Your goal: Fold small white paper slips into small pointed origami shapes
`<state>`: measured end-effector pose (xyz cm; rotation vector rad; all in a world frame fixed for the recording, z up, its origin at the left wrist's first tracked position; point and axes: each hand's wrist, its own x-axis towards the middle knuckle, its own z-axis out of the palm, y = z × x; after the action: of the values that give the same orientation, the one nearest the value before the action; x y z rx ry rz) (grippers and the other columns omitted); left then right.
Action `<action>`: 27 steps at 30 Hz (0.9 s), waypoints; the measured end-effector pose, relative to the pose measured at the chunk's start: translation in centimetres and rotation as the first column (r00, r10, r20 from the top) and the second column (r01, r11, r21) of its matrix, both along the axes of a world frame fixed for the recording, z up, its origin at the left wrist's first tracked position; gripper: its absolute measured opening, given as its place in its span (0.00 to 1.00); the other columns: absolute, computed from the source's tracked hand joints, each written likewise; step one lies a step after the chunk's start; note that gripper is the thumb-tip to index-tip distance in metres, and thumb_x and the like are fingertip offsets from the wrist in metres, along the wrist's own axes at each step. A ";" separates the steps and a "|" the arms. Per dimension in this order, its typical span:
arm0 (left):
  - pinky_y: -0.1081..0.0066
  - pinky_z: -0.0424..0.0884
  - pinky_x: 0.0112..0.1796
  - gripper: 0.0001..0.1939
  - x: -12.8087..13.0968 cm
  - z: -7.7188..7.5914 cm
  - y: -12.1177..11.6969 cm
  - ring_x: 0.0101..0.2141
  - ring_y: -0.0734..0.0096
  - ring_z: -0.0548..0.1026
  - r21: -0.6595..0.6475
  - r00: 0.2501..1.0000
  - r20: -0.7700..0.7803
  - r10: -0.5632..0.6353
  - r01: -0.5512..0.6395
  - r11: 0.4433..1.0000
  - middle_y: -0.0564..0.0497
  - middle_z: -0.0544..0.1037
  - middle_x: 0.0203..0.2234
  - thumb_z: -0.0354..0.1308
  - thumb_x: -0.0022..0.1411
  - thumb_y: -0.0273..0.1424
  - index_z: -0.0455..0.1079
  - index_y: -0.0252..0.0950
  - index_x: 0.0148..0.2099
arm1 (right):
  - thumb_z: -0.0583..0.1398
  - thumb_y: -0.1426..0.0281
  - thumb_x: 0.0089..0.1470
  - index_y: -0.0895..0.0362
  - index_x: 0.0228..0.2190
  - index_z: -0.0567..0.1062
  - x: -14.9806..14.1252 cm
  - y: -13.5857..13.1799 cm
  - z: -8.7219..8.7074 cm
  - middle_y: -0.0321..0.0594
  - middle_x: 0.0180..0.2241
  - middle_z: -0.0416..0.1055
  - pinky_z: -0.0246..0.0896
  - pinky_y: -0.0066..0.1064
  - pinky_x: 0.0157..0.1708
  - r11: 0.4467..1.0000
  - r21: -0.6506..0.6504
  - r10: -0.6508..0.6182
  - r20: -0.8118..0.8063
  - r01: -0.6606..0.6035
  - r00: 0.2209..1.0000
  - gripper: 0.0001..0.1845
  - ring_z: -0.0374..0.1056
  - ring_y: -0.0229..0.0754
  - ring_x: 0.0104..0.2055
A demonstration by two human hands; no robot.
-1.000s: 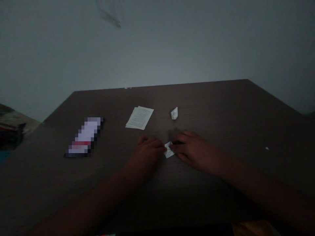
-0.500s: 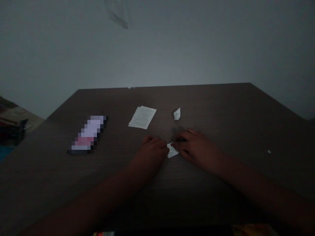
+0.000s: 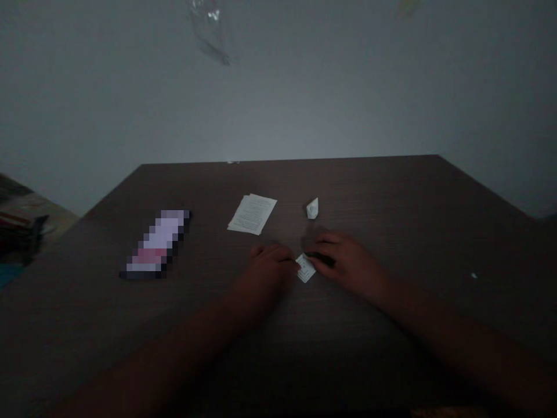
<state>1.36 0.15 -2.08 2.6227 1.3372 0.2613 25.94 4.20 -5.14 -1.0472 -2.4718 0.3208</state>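
Between my hands a small folded piece of printed paper (image 3: 306, 269) lies on the brown table (image 3: 383, 197). My left hand (image 3: 270, 274) is closed at its left edge, fingers curled and pressed to the paper. From the right, my right hand (image 3: 346, 258) has its thumb and forefinger closed on the upper right edge. Just beyond them stands a small folded paper boat (image 3: 312, 208), touched by neither hand. The dim light hides the exact grip of the fingertips.
A stack of printed paper sheets (image 3: 252, 214) lies beyond my left hand. Farther left is a phone (image 3: 156, 244) with its screen lit and blurred out. A tiny white scrap (image 3: 474, 275) sits at the right. A pale wall (image 3: 331, 87) rises behind the table.
The folded paper between my hands has turned slightly, a corner now pointing toward me. My right fingers have shifted along its upper edge. The whole view has tilted a little.
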 end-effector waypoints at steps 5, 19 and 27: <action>0.60 0.74 0.54 0.16 -0.2 0.2 0.5 0.52 0.59 0.84 -0.002 1.000 0.008 -0.013 0.013 1.000 0.52 0.88 0.50 0.60 0.79 0.22 0.87 0.44 0.52 | 0.69 0.66 0.71 0.53 0.46 0.87 -0.9 -0.6 -0.3 0.46 0.46 0.84 0.72 0.50 0.56 1.000 -0.001 -0.014 0.027 0.014 1.000 0.06 0.78 0.53 0.49; 0.54 0.69 0.53 0.11 -0.2 0.0 0.7 0.56 0.54 0.79 -0.029 1.000 -0.009 0.017 -0.018 0.999 0.53 0.88 0.50 0.64 0.78 0.25 0.86 0.45 0.47 | 0.74 0.64 0.63 0.55 0.45 0.84 -1.4 -0.6 -0.1 0.47 0.46 0.81 0.71 0.50 0.55 0.992 -0.068 -0.107 0.039 0.109 0.994 0.12 0.76 0.56 0.52; 0.55 0.67 0.54 0.13 -0.2 0.5 1.0 0.56 0.53 0.77 -0.090 1.000 0.005 0.028 -0.027 0.996 0.52 0.86 0.51 0.60 0.78 0.25 0.87 0.43 0.47 | 0.74 0.59 0.65 0.54 0.45 0.82 -1.3 -0.6 0.1 0.46 0.45 0.80 0.71 0.48 0.54 0.989 -0.082 -0.121 0.027 0.123 0.992 0.14 0.77 0.56 0.50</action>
<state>1.18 1.10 -1.58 2.5301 1.3515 0.2076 24.63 3.60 -5.02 -1.2364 -2.4185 0.3790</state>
